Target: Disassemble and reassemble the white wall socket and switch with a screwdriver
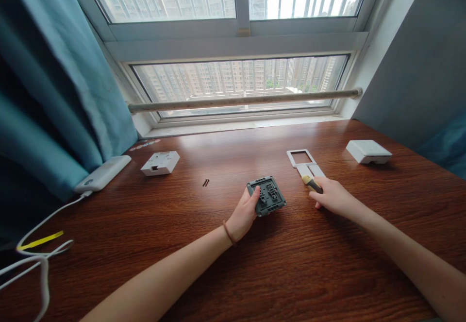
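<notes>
My left hand (244, 213) grips the near left edge of a dark grey square wall switch module (270, 196), thumb on top. Its face, with raised plastic parts, is turned up, and it is held above the table. My right hand (331, 196) is closed around a screwdriver (312, 184) with a yellow and black handle; I cannot make out its shaft. Just beyond that hand, a white square frame (289, 158) and white flat switch plates (304, 170) lie on the table, partly covered by the hand and tool.
Two small dark screws (206, 182) lie left of centre on the brown wooden table (174, 244). A white box (160, 162) stands at left, another white box (368, 151) at right. A white power strip (104, 173) and white cables (43, 273) lie by the blue curtain (73, 69).
</notes>
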The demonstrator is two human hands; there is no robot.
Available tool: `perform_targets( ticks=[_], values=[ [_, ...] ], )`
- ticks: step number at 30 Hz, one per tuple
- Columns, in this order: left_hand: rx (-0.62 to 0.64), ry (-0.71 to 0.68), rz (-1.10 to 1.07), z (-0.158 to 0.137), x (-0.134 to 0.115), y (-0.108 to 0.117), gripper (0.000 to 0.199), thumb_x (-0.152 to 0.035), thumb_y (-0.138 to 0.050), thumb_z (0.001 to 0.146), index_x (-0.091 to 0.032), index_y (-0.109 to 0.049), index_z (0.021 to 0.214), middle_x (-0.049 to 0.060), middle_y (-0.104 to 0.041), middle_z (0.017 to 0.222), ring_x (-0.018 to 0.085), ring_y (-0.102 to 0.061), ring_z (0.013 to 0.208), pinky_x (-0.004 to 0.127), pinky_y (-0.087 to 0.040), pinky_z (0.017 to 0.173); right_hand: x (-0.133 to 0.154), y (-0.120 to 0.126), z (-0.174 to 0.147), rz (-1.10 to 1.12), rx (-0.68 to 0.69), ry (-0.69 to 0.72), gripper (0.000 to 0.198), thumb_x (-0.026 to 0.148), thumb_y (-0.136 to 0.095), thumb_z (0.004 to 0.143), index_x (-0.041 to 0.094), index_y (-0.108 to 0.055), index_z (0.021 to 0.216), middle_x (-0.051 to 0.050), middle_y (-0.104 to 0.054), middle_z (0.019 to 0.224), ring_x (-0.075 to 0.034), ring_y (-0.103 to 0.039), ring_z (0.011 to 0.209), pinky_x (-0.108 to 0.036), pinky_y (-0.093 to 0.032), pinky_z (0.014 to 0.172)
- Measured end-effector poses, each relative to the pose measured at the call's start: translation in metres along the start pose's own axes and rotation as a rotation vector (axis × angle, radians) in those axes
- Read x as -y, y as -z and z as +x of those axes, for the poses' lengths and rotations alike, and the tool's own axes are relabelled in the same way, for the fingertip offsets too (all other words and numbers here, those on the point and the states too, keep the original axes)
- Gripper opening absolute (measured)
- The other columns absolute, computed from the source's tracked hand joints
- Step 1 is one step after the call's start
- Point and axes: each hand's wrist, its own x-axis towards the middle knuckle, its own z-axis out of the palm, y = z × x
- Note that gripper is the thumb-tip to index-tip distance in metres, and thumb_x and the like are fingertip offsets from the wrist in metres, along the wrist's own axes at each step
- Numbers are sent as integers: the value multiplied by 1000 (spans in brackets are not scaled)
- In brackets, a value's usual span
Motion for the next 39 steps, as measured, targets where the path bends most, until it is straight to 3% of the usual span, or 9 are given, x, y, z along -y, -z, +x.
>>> perform_targets(
  ticks=[15, 18, 22, 24, 27, 32, 35, 37, 39],
  values=[
    [1, -8, -37, 0, -1, -1, 49, -41, -64, 75, -15, -47, 113, 12, -62, 109, 24, -61, 99, 32, -53, 78, -7, -2, 0, -36, 32, 25, 6, 22, -44, 74, 18, -49, 73, 0, -60, 68, -12, -62, 48, -22, -44, 56],
    [1, -2, -19, 0, 0, 0, 48, -42, -63, 76, -16, -47, 112, 12, -61, 110, 23, -61, 97, 32, -53, 76, -6, -3, -1, -68, 13, 51, 14, 22, -43, 75, 16, -55, 80, -7, -65, 91, -13, -63, 51, -24, -47, 59],
    [-5, 2, 7, 1, 1, 1, 48, -44, -62, 76, -16, -48, 112, 12, -61, 109, 23, -62, 93, 32, -54, 73, -5, -6, -4, -154, -54, 139, 39, 22, -47, 74, 15, -58, 110, -15, -44, 135, -23, -65, 91, -29, -47, 81],
    [-4, 3, 6, 1, 0, 1, 48, -44, -62, 76, -17, -48, 112, 12, -60, 111, 22, -62, 94, 31, -53, 73, -4, -8, -5, -174, -39, 180, 46, 21, -47, 74, 16, -56, 118, -14, -41, 138, -26, -53, 114, -32, -39, 95],
    [-1, 11, 18, 0, -1, 0, 47, -45, -61, 76, -18, -48, 113, 12, -61, 111, 22, -62, 90, 27, -53, 64, -4, -9, -6, -175, -5, 194, 44, 20, -46, 75, 17, -59, 116, -13, -42, 138, -26, -45, 122, -33, -33, 100],
    [-8, 13, 12, 0, -2, -1, 47, -44, -61, 76, -18, -49, 112, 11, -63, 107, 22, -64, 87, 27, -53, 62, -1, -7, -7, -154, -28, 157, 36, 21, -47, 73, 17, -63, 105, -13, -50, 131, -25, -58, 107, -29, -43, 89],
    [-6, 15, -3, 0, -2, -2, 45, -43, -62, 76, -16, -50, 110, 12, -64, 105, 23, -64, 90, 31, -54, 70, 6, -3, -10, -46, -51, 108, 24, 23, -46, 75, 17, -63, 90, -8, -70, 87, -19, -67, 70, -25, -48, 68],
    [-8, 17, -3, 0, -3, -2, 43, -42, -61, 77, -15, -52, 109, 12, -65, 103, 23, -64, 90, 32, -54, 74, 10, 1, -11, 68, -79, 48, 21, 30, -45, 78, 17, -61, 80, -2, -64, 51, -18, -64, 55, -25, -47, 60],
    [-10, 17, -4, -1, -3, -3, 41, -40, -61, 78, -14, -52, 108, 12, -65, 102, 22, -64, 89, 33, -53, 76, 12, 6, -9, 246, -67, -28, 27, 39, -43, 80, 17, -57, 73, -1, -58, 43, -19, -62, 50, -26, -45, 52]
  ],
)
